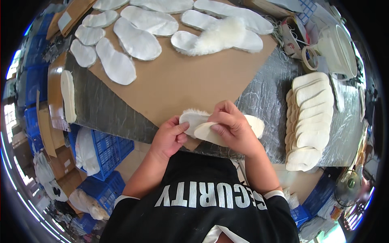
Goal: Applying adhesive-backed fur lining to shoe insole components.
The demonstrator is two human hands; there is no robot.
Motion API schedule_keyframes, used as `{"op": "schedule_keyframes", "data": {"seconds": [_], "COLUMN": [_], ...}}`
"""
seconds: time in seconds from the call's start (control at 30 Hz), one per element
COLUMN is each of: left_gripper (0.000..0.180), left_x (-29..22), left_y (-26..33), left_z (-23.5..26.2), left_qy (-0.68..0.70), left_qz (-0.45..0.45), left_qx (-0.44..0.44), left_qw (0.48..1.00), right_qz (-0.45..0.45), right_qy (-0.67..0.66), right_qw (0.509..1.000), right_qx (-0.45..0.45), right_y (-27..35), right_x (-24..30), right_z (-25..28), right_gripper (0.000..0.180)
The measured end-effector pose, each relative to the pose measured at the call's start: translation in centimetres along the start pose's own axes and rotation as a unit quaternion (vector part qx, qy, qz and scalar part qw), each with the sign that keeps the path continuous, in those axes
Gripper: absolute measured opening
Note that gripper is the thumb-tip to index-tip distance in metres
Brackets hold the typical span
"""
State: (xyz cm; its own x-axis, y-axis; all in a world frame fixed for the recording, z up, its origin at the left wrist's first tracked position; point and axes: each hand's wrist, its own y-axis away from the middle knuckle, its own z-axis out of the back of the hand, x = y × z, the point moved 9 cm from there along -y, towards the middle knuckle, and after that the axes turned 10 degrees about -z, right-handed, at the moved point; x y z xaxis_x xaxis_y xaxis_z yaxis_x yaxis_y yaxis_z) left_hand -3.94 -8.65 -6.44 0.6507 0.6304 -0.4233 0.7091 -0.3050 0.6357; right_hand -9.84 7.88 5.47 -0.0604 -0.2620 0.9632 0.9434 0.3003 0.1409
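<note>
Shirt [178, 218], insoles [208, 133] near table edge [271, 154], bare cardboard [174, 83]

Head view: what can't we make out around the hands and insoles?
All in the head view:
Cream insole: partly covered by the right hand.
White insole in the left hand: underside turned away; fluff shows only at the edge.
Stacked insoles: overlap hides much of them; no exact count.
Topmost white insoles: cut off by the upper edge.
</note>
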Motion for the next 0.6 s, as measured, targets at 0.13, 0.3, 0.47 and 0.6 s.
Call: {"op": "schedule_keyframes", "data": {"seconds": [0.13,0.3,0.47,0.6], "left_gripper": [0.019,0.03,0.083,0.076], "left_x": [0.9,0.5,-0.8,-4.1], "left_y": [0.5,1.1,2.0,3.0], "left_z": [1.5,2.5,2.4,1.0], "left_qy": [0.162,0.166,0.13,0.138], "left_qz": [0.035,-0.007,-0.062,-0.114], "left_qx": [-0.005,0.021,0.05,0.145], "left_qw": [0.986,0.986,0.988,0.973], "right_qz": [-0.036,-0.04,-0.06,-0.076], "right_qy": [-0.054,-0.092,-0.095,-0.109], "right_qw": [0.998,0.995,0.994,0.991], "right_qx": [0.022,0.008,0.015,0.033], "right_y": [-0.2,0.0,-0.1,0.2], "right_x": [-1.0,-1.4,-1.7,-1.7], "right_z": [0.6,1.2,1.1,1.0], "right_gripper": [0.011,0.004,0.005,0.005]}}
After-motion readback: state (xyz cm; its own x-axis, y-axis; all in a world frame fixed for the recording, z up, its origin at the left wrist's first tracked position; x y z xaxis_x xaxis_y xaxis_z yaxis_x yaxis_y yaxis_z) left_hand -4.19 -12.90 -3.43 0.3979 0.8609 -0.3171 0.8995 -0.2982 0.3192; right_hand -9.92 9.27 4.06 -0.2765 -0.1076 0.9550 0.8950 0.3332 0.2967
